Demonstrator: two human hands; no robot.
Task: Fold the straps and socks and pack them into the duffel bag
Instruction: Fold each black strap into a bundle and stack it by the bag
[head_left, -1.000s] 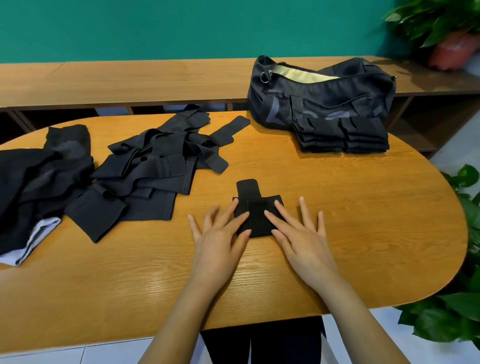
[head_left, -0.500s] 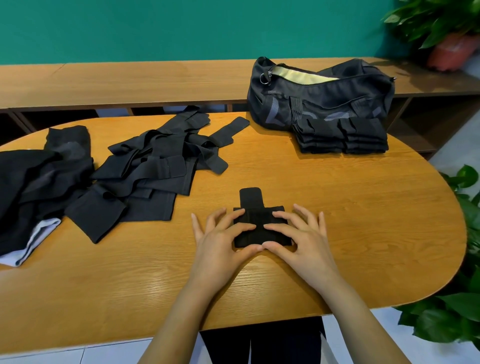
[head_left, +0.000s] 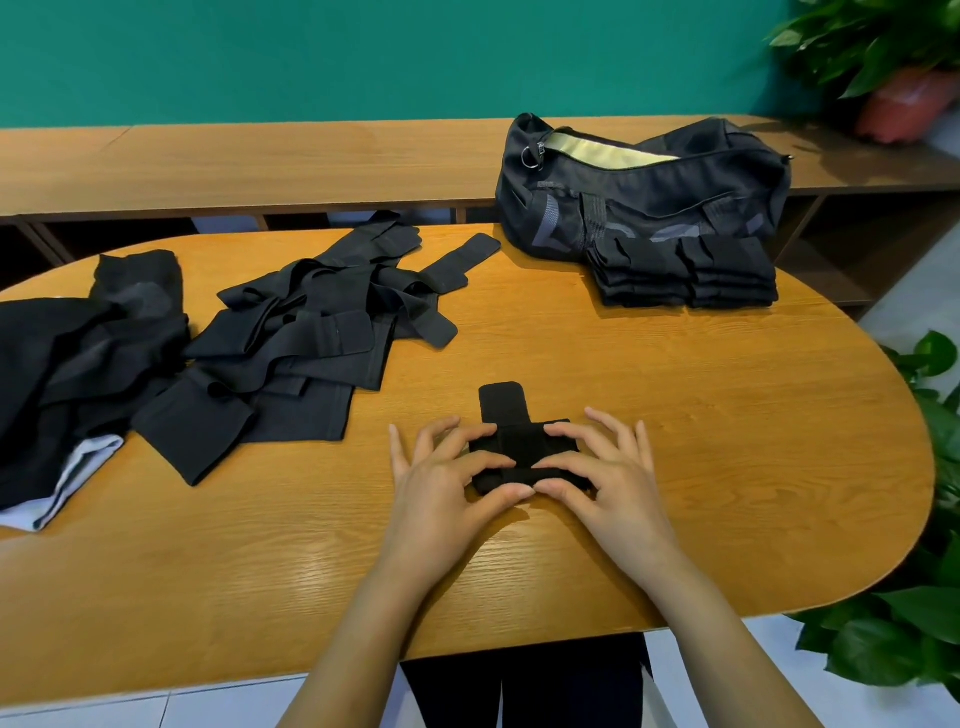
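a folded black strap (head_left: 519, 449) lies at the near middle of an oval wooden table (head_left: 701, 426), pinched by the left hand (head_left: 447, 480) and right hand (head_left: 610, 470), curled fingers on top and thumbs at its near edge. loose straps (head_left: 311, 332) lie heaped to the left. a stack of folded straps (head_left: 685, 275) rests against the open duffel bag (head_left: 649, 192) at far right.

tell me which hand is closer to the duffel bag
Right. The right hand pinches the strap at its right end, in line with the duffel bag beyond; the left hand pinches its left end, offset to the bag's left.
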